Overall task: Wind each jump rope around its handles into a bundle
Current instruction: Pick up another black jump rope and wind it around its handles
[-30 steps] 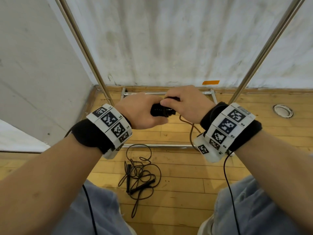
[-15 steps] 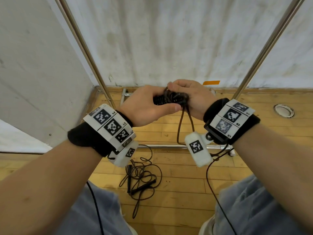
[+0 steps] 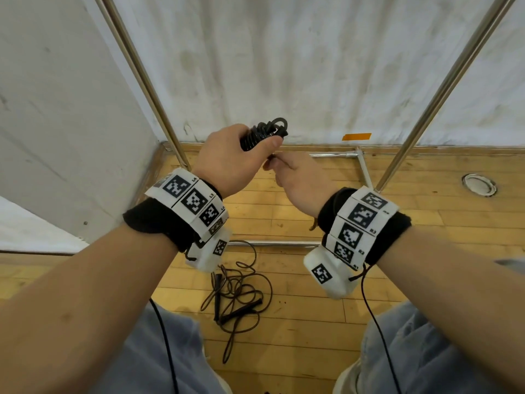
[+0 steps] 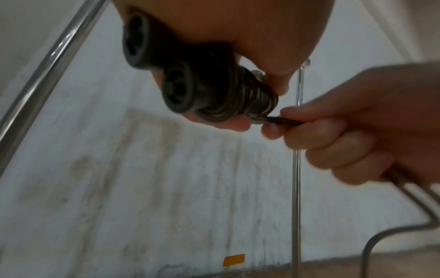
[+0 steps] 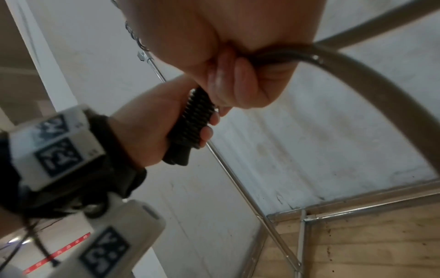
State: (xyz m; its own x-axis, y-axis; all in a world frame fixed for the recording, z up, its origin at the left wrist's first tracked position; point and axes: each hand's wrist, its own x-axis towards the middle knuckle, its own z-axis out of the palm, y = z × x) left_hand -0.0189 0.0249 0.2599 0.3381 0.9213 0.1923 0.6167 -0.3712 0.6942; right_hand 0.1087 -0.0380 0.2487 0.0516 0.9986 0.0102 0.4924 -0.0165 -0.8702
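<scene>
Your left hand [image 3: 227, 163] is wrapped tight around the two handles [image 4: 176, 75] of the jump rope, held side by side, with the wound coils [image 4: 250, 101] bulging out past your thumb. Your right hand [image 3: 298, 180] sits just below and to the right of that grip, fingers curled, pinching the free rope end [image 4: 283, 120] right where it leaves the coils.

Everything turns on that short stretch: the bundle lies up and to the left of your right-hand pinch, almost touching it, so there's barely any slack between them. The rest of the tail [image 5: 357, 79] trails out the back of your right fist in a loose curve.

The handles' long axis runs from your left palm up and away from you, coiled end farthest out, butt ends toward your wrist. Your right hand is the nearer one to the loose end, so I'd judge it should do the tucking while your left keeps the bundle steady.

A second jump rope [image 3: 235, 297] lies loose on the wooden floor [image 3: 397, 265], well below both hands, not yet wound.
</scene>
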